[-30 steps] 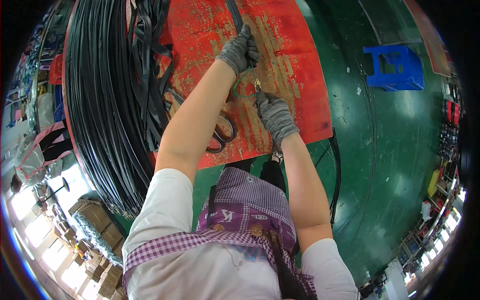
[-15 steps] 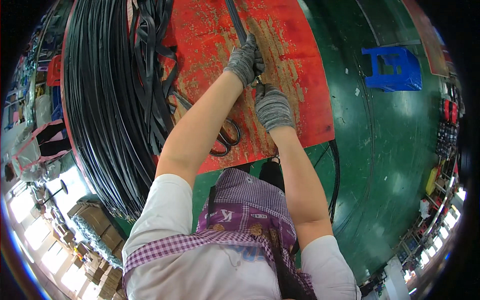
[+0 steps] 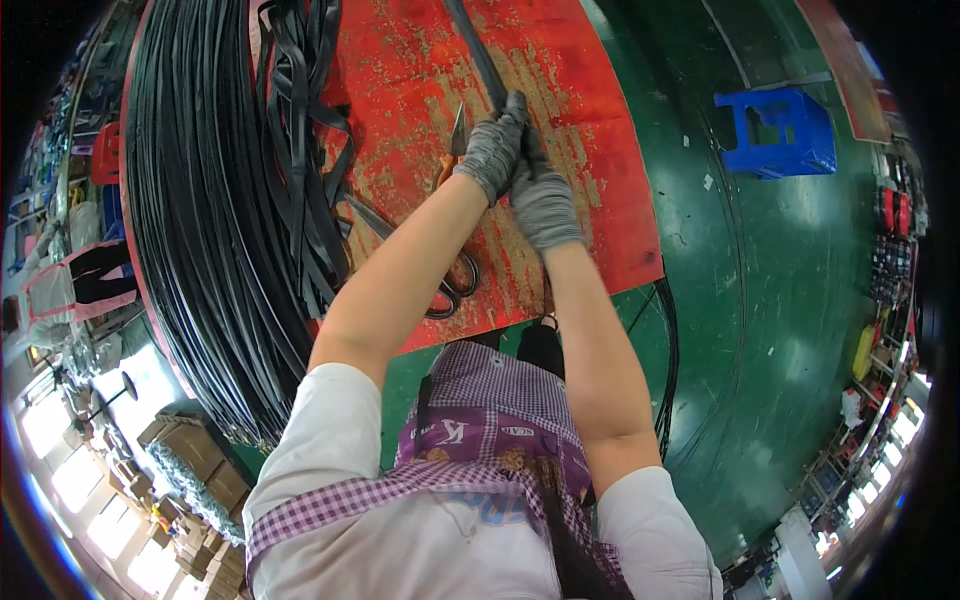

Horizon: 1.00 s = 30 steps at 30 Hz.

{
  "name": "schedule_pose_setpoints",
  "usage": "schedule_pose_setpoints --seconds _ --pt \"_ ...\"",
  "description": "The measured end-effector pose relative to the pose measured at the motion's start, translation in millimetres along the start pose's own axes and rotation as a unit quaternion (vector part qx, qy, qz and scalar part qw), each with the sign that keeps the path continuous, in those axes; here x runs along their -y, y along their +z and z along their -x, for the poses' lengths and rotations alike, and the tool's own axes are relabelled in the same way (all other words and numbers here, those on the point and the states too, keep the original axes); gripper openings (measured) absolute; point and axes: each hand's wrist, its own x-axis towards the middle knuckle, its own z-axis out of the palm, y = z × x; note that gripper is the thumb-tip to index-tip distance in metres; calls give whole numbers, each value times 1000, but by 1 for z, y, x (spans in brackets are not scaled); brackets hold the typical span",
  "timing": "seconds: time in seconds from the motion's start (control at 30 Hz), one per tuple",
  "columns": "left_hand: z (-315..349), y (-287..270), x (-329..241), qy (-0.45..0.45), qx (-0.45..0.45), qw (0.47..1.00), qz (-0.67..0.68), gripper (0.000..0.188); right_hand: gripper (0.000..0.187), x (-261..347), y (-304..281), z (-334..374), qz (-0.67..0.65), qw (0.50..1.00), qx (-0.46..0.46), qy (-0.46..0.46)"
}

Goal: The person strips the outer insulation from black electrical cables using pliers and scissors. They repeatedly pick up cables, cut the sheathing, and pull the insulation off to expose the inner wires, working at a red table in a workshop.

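My left hand [image 3: 492, 152], in a grey knit glove, is closed around the lower end of a flat black strap [image 3: 478, 52] that runs up past the far edge of the view. Pressed against it is my gloved right hand [image 3: 544, 202], fingers closed; what they grip is hidden between the two hands. Beside my left hand lies a small pointed cutting tool with orange handles [image 3: 456, 146]. Under my left forearm, large black-handled scissors [image 3: 460, 284] rest on the worn red tabletop [image 3: 615, 205].
A thick bundle of long black straps [image 3: 190, 190] covers the table's left side, with looser looped strips [image 3: 297, 130] beside it. Thin black cords [image 3: 668, 345] hang off the right corner. On the green floor [image 3: 790, 290] stands a blue plastic stool [image 3: 785, 132].
My left hand has shifted slightly right and down, uncovering the orange-handled tool. My right hand has moved up against it, and the metal bit seen between them is now hidden.
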Motion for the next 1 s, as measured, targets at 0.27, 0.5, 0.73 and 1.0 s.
schedule_pose_setpoints --seconds 0.27,0.5,0.73,1.0 --pt "-9 -1 -38 -55 149 953 259 37 25 17 -26 16 -280 933 124 190" --pt "12 24 -34 -32 58 973 222 31 29 22 -22 8 -247 954 71 154" --pt "-9 -14 -10 -131 189 923 309 31 30 -23 -17 57 252 958 9 -134" --pt "24 -9 96 129 141 978 86 28 21 -53 -28 57 373 880 -45 -290"
